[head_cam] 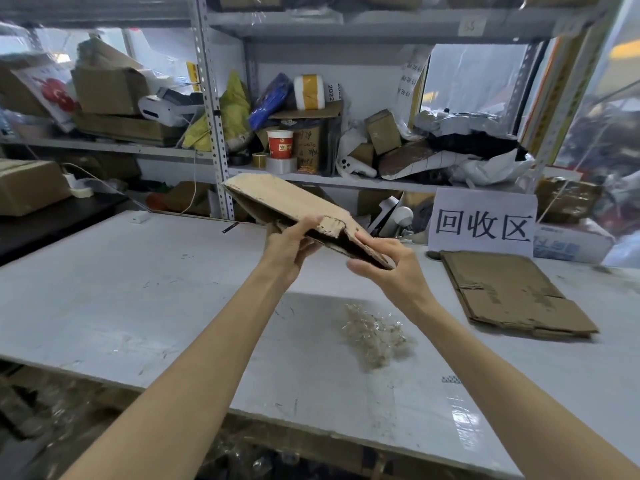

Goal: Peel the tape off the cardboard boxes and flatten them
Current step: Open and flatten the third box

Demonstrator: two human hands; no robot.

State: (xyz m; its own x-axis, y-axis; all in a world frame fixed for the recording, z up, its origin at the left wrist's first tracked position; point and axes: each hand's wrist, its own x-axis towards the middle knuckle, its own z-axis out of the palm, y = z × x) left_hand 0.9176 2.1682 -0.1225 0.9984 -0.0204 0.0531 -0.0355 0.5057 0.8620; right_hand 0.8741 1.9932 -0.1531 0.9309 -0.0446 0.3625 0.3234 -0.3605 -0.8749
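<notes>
I hold a nearly flat, worn cardboard box [277, 199] in the air above the white table [138, 289]. It tilts up toward the far left. My left hand [289, 244] grips its near edge from below, thumb on top by a torn flap. My right hand [388, 261] pinches the lower right corner, fingers curled round the edge. A pile of crumpled clear tape [375, 332] lies on the table below my hands. A flattened cardboard box [509, 296] lies on the table at the right.
A white sign with black characters [483, 225] stands behind the flattened box. Metal shelves [214, 109] at the back hold boxes, bags, tape rolls and a red paper cup [280, 143]. Scrap and tape fill the space below the table's front edge.
</notes>
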